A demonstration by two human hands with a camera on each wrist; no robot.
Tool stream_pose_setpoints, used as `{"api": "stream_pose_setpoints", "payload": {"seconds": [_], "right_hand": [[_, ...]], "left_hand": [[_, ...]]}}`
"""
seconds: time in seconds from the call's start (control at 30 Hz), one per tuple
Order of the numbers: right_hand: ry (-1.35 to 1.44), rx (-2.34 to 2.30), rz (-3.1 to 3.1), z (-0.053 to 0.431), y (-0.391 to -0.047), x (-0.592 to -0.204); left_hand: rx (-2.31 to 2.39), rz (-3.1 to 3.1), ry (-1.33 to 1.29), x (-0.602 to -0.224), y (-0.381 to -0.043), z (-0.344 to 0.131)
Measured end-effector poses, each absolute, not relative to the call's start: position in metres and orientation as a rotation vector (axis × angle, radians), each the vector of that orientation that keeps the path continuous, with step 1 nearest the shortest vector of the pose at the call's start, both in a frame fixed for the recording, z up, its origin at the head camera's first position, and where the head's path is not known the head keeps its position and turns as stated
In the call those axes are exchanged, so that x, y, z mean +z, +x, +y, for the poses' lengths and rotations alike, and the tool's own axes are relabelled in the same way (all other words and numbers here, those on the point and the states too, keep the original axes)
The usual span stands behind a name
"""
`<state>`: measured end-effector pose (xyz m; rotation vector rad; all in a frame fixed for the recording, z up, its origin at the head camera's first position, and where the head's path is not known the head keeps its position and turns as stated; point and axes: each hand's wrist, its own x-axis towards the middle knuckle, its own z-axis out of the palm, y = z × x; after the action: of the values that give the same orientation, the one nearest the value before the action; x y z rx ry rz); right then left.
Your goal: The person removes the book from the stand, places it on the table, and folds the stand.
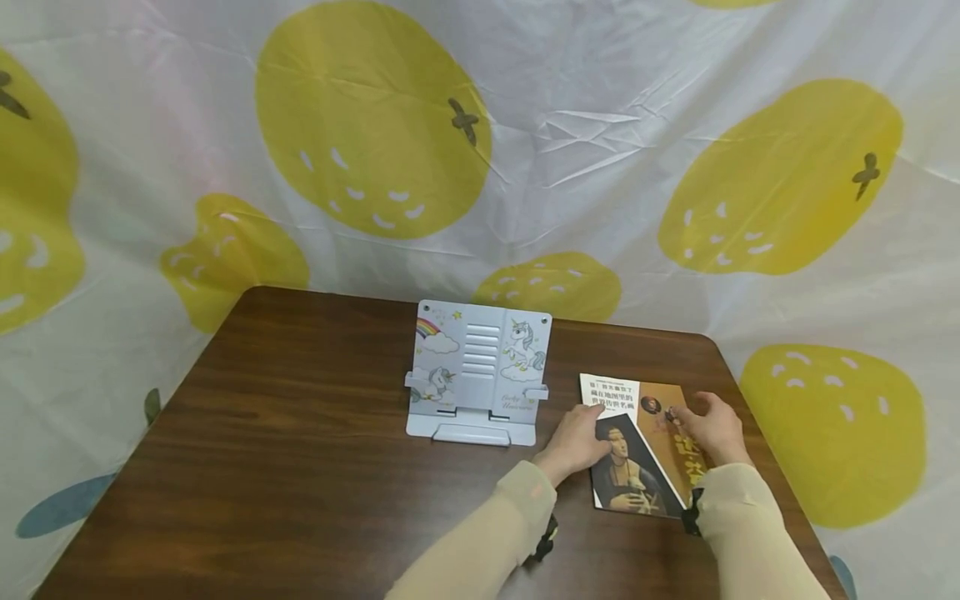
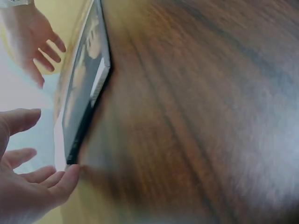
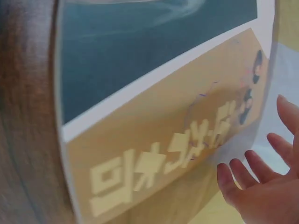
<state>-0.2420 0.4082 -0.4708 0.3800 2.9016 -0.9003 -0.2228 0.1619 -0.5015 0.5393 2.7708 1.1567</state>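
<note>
A book (image 1: 628, 475) lies face up on the wooden table, its cover showing a painted portrait, a white title block and an orange panel. At its left edge is my left hand (image 1: 576, 440), thumb over the cover. In the left wrist view the left hand (image 2: 37, 189) has loosely spread fingers, the lowest one at the corner of the book (image 2: 86, 84). My right hand (image 1: 718, 429) is at the right edge. Relaxed fingers of the right hand (image 3: 268, 184) appear beside the orange panel in the right wrist view; contact there is unclear.
A white metal book stand (image 1: 480, 358) with unicorn pictures stands upright left of the book, near the back of the brown table (image 1: 300, 467). Behind the table hangs a pale curtain (image 1: 570, 67) printed with yellow fruit. Dark bands circle both wrists.
</note>
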Motion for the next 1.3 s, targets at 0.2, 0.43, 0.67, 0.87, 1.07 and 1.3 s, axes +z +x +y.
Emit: {"api": "stream_pose_setpoints", "payload": {"seconds": [0.2, 0.43, 0.67, 0.87, 1.07, 1.3], "right_hand": [[0.25, -0.983, 2.977, 0.399, -0.248, -0.456], [0.085, -1.03, 3.037, 0.367, -0.265, -0.434], [-0.107, -1.13, 3.024, 0.328, -0.276, -0.414], [-0.197, -1.306, 2.978, 0.287, -0.288, -0.411], [-0.157, -1.459, 2.969, 0.254, -0.292, -0.408], [-0.024, -1.547, 2.987, 0.227, -0.296, -0.404]], "left_hand": [[1.175, 2.704, 0.656, -0.483, -0.218, 0.15], [1.196, 2.667, 0.793, -0.458, -0.223, 0.123], [1.253, 2.667, 0.905, -0.432, -0.229, 0.084], [1.311, 2.735, 0.866, -0.413, -0.232, 0.038], [1.39, 2.883, 0.827, -0.404, -0.241, -0.003], [1.427, 3.109, 0.726, -0.4, -0.257, -0.041]]}}
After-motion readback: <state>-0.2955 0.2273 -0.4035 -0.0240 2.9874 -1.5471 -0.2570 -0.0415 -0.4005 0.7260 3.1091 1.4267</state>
